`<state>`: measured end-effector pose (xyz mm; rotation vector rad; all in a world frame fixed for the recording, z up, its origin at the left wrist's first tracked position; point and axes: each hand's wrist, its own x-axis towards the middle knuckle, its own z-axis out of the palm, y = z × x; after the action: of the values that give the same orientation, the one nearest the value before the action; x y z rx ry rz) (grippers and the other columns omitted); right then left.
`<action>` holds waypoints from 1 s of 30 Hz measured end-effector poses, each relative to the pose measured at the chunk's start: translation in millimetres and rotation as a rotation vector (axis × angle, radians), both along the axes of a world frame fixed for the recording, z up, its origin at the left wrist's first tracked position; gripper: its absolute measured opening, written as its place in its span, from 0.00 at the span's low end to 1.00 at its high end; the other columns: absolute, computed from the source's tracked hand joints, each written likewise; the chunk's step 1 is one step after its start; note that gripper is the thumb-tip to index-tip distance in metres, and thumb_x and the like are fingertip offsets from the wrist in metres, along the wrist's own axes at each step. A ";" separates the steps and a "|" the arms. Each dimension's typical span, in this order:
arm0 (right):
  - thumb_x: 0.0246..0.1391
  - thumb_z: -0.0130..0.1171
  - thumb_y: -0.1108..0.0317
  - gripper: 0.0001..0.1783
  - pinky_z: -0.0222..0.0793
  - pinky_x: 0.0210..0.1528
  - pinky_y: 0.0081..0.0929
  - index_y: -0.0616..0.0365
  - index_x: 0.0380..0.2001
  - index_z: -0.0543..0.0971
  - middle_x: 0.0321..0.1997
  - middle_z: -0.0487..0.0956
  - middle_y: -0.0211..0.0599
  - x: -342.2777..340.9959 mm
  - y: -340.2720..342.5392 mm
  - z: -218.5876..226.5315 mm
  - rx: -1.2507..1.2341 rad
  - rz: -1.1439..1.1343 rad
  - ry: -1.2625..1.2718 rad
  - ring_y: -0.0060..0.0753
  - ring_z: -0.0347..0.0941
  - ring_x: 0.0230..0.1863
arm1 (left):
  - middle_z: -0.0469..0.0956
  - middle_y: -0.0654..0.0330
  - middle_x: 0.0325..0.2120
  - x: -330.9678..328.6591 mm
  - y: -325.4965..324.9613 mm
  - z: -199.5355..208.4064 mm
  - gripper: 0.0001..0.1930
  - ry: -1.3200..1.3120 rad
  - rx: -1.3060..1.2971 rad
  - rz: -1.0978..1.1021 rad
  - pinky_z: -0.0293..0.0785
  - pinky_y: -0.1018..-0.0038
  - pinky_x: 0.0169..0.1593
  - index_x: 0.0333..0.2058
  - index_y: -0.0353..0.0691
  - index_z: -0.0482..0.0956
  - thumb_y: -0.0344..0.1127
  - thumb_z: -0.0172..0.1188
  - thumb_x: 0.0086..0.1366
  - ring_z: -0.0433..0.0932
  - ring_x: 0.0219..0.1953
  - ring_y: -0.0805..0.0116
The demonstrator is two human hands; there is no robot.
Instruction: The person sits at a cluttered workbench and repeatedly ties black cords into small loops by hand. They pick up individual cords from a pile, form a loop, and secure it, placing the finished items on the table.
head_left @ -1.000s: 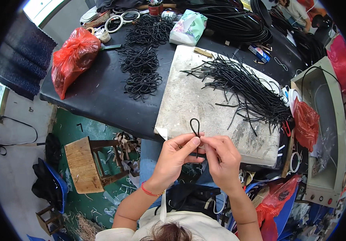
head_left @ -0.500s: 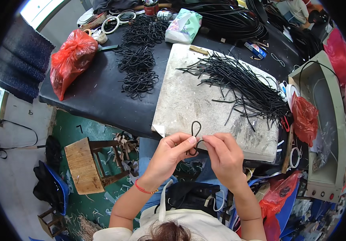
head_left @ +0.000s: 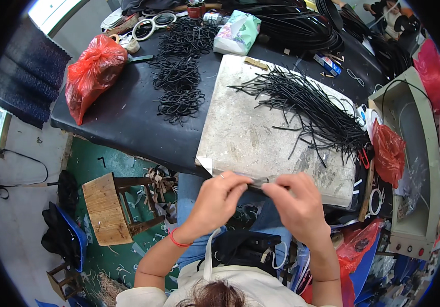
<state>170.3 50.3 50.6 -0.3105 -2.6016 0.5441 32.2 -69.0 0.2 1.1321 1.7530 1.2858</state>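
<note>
At the near edge of a worn whitish board [head_left: 240, 138], my left hand [head_left: 219, 199] and my right hand [head_left: 299, 207] are close together, fingers pinched. Between the fingertips runs a short stretch of thin black cord [head_left: 258, 181], blurred by motion; my fingers cover the rest. Further back on the board lies a loose heap of straight black cord lengths [head_left: 312, 105]. To its left, on the dark tabletop, several bunches of looped black cords [head_left: 179, 105] form a row.
A red plastic bag [head_left: 92, 71] rests at the table's left. A tissue pack [head_left: 237, 33] and coiled black tubing [head_left: 296, 30] sit at the back. On the right stand another red bag [head_left: 387, 153] and a beige metal case [head_left: 416, 204]. A wooden stool [head_left: 106, 210] is at lower left.
The cord's upright loop no longer shows above my fingers. My right hand has moved rightward and slightly nearer me; both hands now pinch the cord with fingertips facing each other.
</note>
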 end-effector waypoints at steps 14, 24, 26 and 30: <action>0.47 0.53 0.80 0.12 0.66 0.29 0.21 0.61 0.38 0.75 0.28 0.74 0.39 4.8 -20.2 -28.0 -0.624 -0.105 0.000 0.28 0.71 0.28 | 0.75 0.61 0.34 1.2 -0.8 -8.0 0.14 -0.648 0.101 0.053 0.71 0.82 0.39 0.46 0.32 0.71 0.29 0.52 0.62 0.72 0.34 0.79; 0.51 0.55 0.77 0.10 0.69 0.36 0.16 0.64 0.38 0.76 0.35 0.78 0.34 7.2 -21.9 -34.1 -1.502 -0.062 0.097 0.20 0.73 0.35 | 0.77 0.57 0.33 7.8 -1.7 1.3 0.11 -0.744 0.150 0.121 0.72 0.79 0.41 0.41 0.31 0.74 0.24 0.55 0.58 0.75 0.36 0.74; 0.49 0.57 0.77 0.09 0.68 0.35 0.15 0.64 0.36 0.77 0.35 0.79 0.33 5.2 -22.2 -38.4 -1.459 -0.064 0.131 0.19 0.73 0.33 | 0.77 0.56 0.33 9.6 -2.1 0.1 0.11 -0.781 0.187 0.142 0.72 0.79 0.41 0.41 0.31 0.74 0.24 0.56 0.58 0.75 0.36 0.73; 0.47 0.59 0.77 0.06 0.67 0.33 0.14 0.64 0.32 0.78 0.31 0.78 0.32 -0.2 -19.7 -32.4 -1.493 -0.109 0.123 0.16 0.72 0.31 | 0.77 0.57 0.33 10.3 -3.7 2.1 0.11 -0.822 0.203 0.162 0.72 0.79 0.42 0.41 0.31 0.74 0.24 0.56 0.58 0.75 0.36 0.74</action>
<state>170.1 30.6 18.2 -0.7877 -1.5440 2.2388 42.4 -72.7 2.4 0.4325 1.1208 1.7321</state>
